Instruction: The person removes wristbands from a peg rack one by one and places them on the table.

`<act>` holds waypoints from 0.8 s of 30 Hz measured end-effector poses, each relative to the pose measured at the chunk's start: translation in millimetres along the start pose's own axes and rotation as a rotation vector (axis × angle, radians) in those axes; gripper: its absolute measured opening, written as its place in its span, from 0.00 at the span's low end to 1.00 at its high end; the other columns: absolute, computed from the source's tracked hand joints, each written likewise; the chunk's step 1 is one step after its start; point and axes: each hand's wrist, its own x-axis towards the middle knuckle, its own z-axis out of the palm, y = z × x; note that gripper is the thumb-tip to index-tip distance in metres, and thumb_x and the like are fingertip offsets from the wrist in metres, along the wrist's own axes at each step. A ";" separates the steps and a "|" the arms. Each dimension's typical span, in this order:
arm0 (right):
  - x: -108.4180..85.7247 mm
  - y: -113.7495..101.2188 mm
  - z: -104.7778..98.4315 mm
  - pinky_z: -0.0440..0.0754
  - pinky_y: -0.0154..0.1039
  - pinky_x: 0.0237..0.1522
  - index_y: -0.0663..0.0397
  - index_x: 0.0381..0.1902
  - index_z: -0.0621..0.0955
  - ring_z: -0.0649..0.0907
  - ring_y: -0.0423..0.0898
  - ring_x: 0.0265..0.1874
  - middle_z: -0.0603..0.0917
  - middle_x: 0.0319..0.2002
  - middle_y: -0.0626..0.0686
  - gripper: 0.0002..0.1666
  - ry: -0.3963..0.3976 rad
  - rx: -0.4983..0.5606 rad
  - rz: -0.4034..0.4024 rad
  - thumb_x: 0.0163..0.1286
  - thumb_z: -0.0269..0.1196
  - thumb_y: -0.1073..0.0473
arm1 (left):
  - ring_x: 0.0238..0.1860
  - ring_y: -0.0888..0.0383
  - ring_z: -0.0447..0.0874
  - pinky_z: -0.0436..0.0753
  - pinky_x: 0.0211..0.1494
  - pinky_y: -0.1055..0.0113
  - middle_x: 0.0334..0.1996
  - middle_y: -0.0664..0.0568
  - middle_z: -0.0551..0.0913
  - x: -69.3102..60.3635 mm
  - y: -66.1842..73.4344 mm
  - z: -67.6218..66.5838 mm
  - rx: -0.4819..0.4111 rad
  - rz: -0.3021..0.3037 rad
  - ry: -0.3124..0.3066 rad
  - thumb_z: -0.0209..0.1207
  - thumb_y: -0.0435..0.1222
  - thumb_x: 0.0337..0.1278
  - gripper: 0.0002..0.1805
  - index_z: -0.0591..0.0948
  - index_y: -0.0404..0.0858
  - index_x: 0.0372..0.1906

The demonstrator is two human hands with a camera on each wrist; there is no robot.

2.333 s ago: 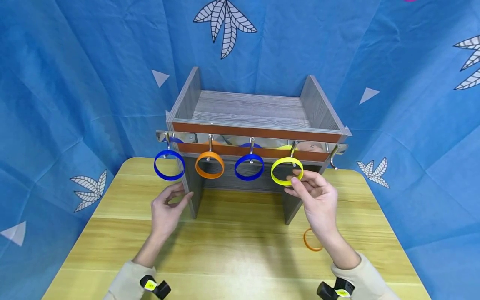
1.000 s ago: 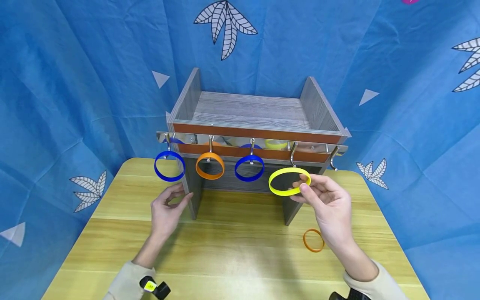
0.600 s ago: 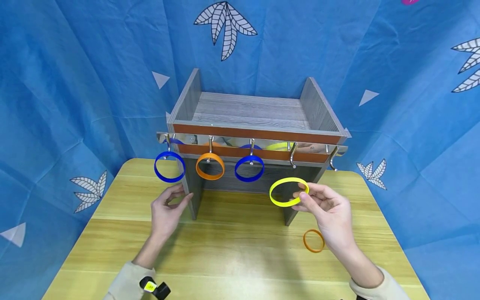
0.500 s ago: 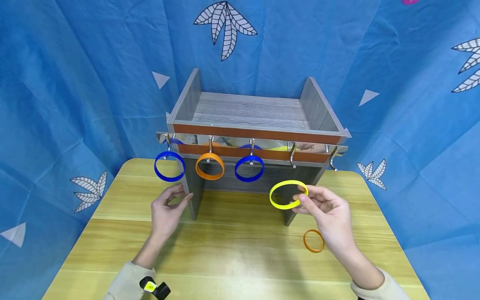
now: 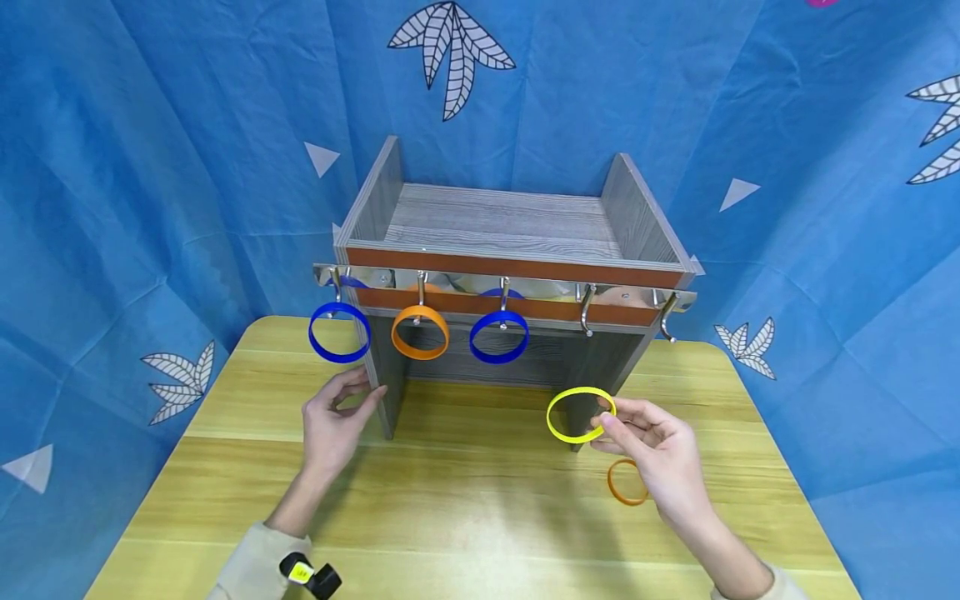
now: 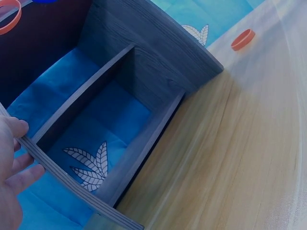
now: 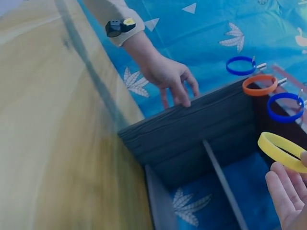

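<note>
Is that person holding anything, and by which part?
The right hand pinches the thin yellow circular band at its right side; the left hand grips the grey wood-grain left shelf panel by its front edge.

Head view: above and farthest back, faces forward and down, takes in the whole grey wood-grain shelf unit (image 5: 502, 221). Left wrist view: close, tilted, faces right across the unit. Right wrist view: close, tilted, faces left toward the left hand (image 5: 333, 425). Head and right wrist share the yellow round band (image 5: 573, 439); head and left wrist, the orange round band (image 6: 244, 42) on the pale wooden table (image 5: 465, 517).
</note>
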 end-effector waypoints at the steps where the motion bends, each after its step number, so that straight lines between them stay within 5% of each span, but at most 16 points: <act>1: -1.3 2.6 -1.3 0.96 0.43 0.39 0.61 0.49 0.87 0.93 0.41 0.38 0.94 0.38 0.48 0.15 -0.001 -0.001 0.008 0.73 0.61 0.77 | 0.40 0.80 0.85 0.90 0.37 0.81 0.43 0.32 0.91 0.0 0.0 0.0 -0.001 0.000 0.000 0.73 0.22 0.54 0.17 0.87 0.30 0.51; 15: -14.7 39.2 -14.5 0.96 0.41 0.40 0.46 0.44 0.89 0.93 0.40 0.37 0.93 0.38 0.43 0.15 -0.004 -0.054 0.198 0.74 0.63 0.72 | 0.41 0.79 0.86 0.90 0.37 0.80 0.43 0.31 0.90 0.2 0.7 -0.1 -0.012 0.013 0.000 0.72 0.21 0.54 0.17 0.87 0.29 0.51; 21: -20.4 57.2 -19.2 0.96 0.43 0.41 0.49 0.44 0.88 0.93 0.43 0.34 0.93 0.37 0.44 0.10 -0.013 -0.098 0.292 0.75 0.65 0.69 | 0.40 0.79 0.86 0.90 0.37 0.81 0.43 0.32 0.90 0.3 1.2 0.2 -0.012 -0.010 0.003 0.73 0.22 0.55 0.17 0.87 0.30 0.51; 24: -23.3 65.7 -19.8 0.96 0.48 0.44 0.60 0.49 0.86 0.92 0.45 0.34 0.92 0.36 0.44 0.08 -0.019 -0.123 0.357 0.74 0.66 0.67 | 0.40 0.79 0.86 0.90 0.37 0.80 0.43 0.32 0.90 0.3 1.5 0.6 -0.019 -0.028 0.004 0.73 0.22 0.55 0.17 0.87 0.30 0.51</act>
